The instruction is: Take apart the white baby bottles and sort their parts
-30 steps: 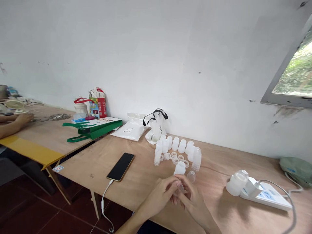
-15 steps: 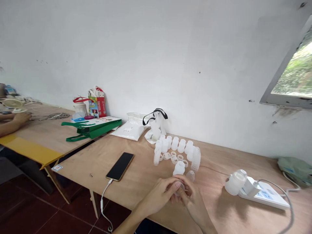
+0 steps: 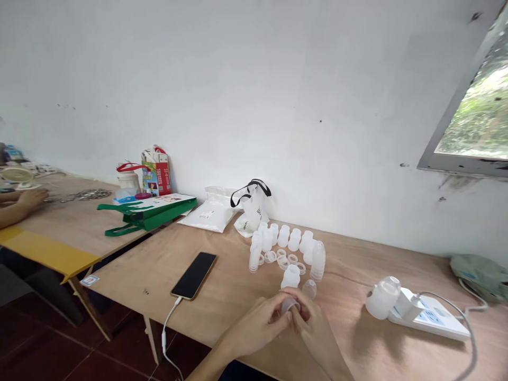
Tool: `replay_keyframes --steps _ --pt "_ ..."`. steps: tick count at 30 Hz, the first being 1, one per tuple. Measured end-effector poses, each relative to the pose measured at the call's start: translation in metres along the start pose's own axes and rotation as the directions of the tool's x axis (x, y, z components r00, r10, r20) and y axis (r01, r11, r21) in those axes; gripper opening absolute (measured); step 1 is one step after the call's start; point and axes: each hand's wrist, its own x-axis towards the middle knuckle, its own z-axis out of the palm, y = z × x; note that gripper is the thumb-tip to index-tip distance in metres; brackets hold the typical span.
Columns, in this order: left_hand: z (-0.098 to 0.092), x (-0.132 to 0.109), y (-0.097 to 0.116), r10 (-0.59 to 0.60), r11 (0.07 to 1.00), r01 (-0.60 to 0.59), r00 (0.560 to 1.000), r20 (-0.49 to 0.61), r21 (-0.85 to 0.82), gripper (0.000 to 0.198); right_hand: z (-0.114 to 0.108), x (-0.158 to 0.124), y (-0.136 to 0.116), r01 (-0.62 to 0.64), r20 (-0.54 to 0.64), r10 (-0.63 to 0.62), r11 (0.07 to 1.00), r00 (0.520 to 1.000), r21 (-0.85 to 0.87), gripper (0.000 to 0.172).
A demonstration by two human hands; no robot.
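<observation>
- While both hands meet over the counter (image 3: 130, 264), the left hand (image 3: 257, 324) & right hand (image 3: 314, 330) hold a small clear plastic piece (image 3: 289, 305) between them.
- Fingers (image 3: 301, 312): curled in & pressed around the piece, pinching it from both sides; exact grip partly hidden.
- Nearest the hands: a frosted white bottle (image 3: 291, 277) just past the fingertips, w/ a clear cup-shaped part (image 3: 309, 289) beside it.
- Behind these: clear rings (image 3: 282, 260), stacked clear cups (image 3: 254, 260) & (image 3: 318, 260), and upright white bottles (image 3: 283, 236) in rows.
- To the left: black phone (image 3: 193, 275) lying flat, white cable (image 3: 164, 333) plugged in, hanging off the counter edge.
- To the right: a white bottle (image 3: 382, 299) tilted against a flat white unit w/ blue labels (image 3: 431, 317).
- Back by the wall: white bag (image 3: 206, 216), green bag (image 3: 146, 214).
- Another person's hand (image 3: 32, 198) rests on the next table, near metal parts (image 3: 93, 194).
</observation>
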Motion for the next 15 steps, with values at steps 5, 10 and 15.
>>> replay_keyframes --steps 5,10,15 --pt "-0.004 0.002 -0.006 0.022 0.984 -0.014 0.999 0.043 -0.175 0.043 -0.010 -0.002 -0.011 -0.043 0.057 0.042 0.999 0.998 0.027 0.048" --pt "-0.001 0.004 -0.009 0.036 0.983 -0.037 0.999 -0.009 -0.178 0.039 -0.009 -0.004 -0.011 -0.036 -0.018 0.036 0.999 0.999 -0.011 0.048" --pt "0.002 0.006 -0.014 0.026 0.989 -0.034 0.998 -0.059 -0.144 0.032 0.000 -0.002 -0.003 -0.026 -0.066 0.020 0.996 0.998 -0.080 0.043"
